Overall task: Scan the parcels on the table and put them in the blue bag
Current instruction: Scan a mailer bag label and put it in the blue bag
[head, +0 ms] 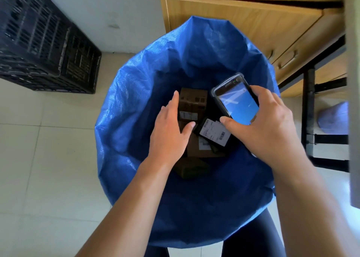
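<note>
The left hand [171,132] covers part of the brown parcel [191,103] in the blue bag [136,93]. The right hand [266,128] hides the scanner's [236,101] lower end. Print on the black parcel's label [215,133] is too small to read. A blurred bluish shape [333,116] at three o'clock is cut by the table edge. The crate [42,40] at ten o'clock runs off frame.

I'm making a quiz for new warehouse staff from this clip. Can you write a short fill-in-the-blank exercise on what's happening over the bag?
1. The right hand holds a ____ with a lit screen.
2. The left hand is open above a brown cardboard box inside the ____ bag.
3. The black parcel carries a white ____ with a barcode.
4. The black crate stands on the ____.

Answers: phone; blue; label; floor
</note>
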The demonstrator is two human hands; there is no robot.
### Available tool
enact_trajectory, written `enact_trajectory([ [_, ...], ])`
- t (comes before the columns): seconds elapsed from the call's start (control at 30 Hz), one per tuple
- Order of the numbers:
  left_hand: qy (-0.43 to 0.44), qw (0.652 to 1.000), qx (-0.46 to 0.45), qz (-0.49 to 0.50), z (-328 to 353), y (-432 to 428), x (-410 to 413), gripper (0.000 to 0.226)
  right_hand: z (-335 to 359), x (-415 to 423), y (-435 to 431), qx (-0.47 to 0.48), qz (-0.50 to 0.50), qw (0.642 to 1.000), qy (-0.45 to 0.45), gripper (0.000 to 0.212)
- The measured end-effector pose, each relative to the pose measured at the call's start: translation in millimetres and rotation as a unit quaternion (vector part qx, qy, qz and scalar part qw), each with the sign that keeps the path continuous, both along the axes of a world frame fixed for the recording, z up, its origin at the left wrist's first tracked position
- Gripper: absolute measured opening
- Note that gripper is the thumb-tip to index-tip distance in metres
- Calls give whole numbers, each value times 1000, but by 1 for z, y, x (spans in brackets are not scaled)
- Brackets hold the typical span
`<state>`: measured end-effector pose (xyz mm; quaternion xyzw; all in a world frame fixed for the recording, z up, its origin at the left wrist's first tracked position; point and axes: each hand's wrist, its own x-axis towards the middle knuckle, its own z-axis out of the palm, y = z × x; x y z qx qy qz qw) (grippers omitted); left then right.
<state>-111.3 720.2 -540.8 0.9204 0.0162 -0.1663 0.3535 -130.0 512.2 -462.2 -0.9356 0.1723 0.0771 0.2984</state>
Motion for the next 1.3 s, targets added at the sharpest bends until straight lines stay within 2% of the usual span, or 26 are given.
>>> enact_trajectory([
  [0.3,-3,999,43,-16,84,15,-11,81,68,-10,14,5,-6,998,56,89],
  [0.57,-94,994,32,-55,213,22,-14,75,187,-30,29,-34,-18,997,72,94],
  [0.77,-143,984,31,-103,281,13,-16,74,252,-59,30,-42,-59,996,44,95],
  [0.83,-147,982,30,-111,289,12,-19,73,254,-67,32,-37,-63,996,45,93],
  [0.87,-168,973,20,-156,320,-15,-26,72,284,-95,13,-36,-113,993,19,92],
  [0.97,-168,970,23,-176,327,-28,-28,74,290,-111,5,-30,-133,990,30,89],
  [1.13,-180,955,1,-234,351,-97,-54,73,315,-165,-56,-36,-198,979,8,84],
  [1.3,-192,938,1,-288,368,-180,-89,74,324,-219,-135,-43,-262,964,-3,91],
])
